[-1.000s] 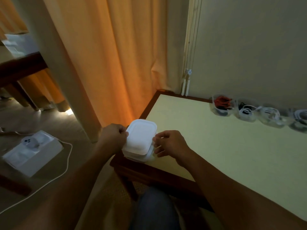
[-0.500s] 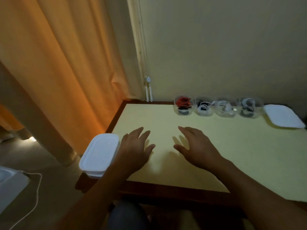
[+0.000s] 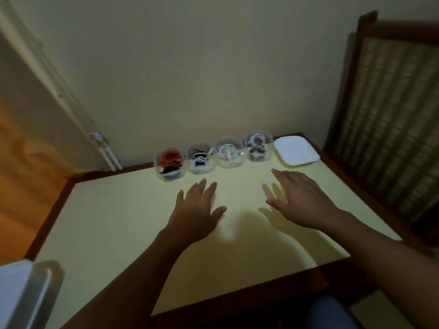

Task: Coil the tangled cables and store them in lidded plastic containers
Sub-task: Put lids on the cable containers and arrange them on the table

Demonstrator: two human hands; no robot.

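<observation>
Left hand [image 3: 197, 210], right hand [image 3: 301, 198]: fingers straight, spread, palms down over worktop [image 3: 118, 222], holding nothing. Contact with worktop unclear.
Container row [image 3: 213, 155], coiled cables inside, no lids: ahead of fingertips, long axis left-to-right along wall.
White lid [image 3: 295, 150]: at row's right end, beyond right hand, which is nearer.
Likely next: lidding.

Room dim overall. Plain cream wall [image 3: 213, 67] behind the table [image 3: 107, 222], which has a pale yellow top and dark wood border. Left: orange curtain [image 3: 21, 167], glowing warm, the brightest area. Two white blind wands [image 3: 110, 156] hang in the corner. Right: dark wood frame with woven cane panel [image 3: 389, 119], just beside the table.
</observation>
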